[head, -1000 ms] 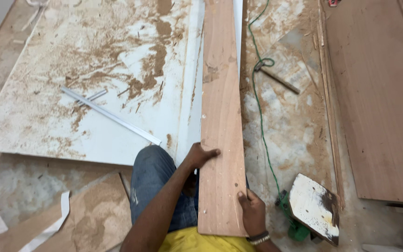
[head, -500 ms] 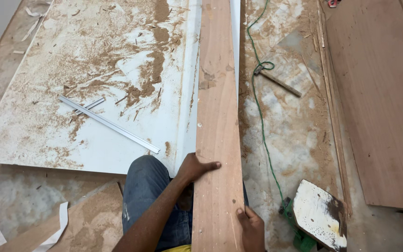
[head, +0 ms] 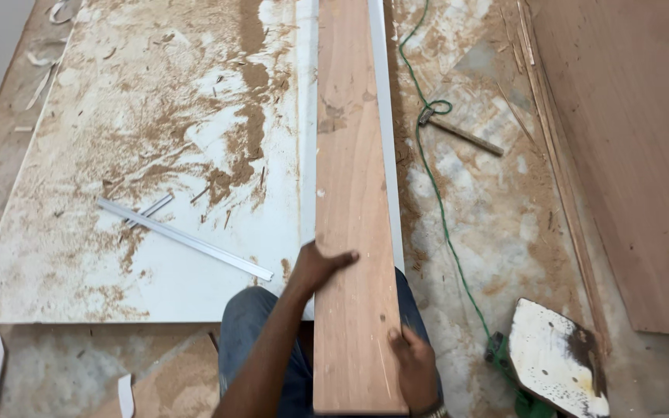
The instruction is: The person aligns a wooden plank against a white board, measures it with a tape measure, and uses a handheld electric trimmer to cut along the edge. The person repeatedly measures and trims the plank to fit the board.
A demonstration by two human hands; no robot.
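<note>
While both hands grip its near end, the long wood plank [head: 350,201] runs far along a dusty white sheet [head: 156,155]. Left hand [head: 320,267] curled over left edge, right hand [head: 412,364] clasping right edge. Prob. stiff, heavy-ish; hold both edges w/ wide spacing.

Packages, labels, signs, screens: we find none anywhere in the frame, from upper left to lower right. We record no entry under this heading.
</note>
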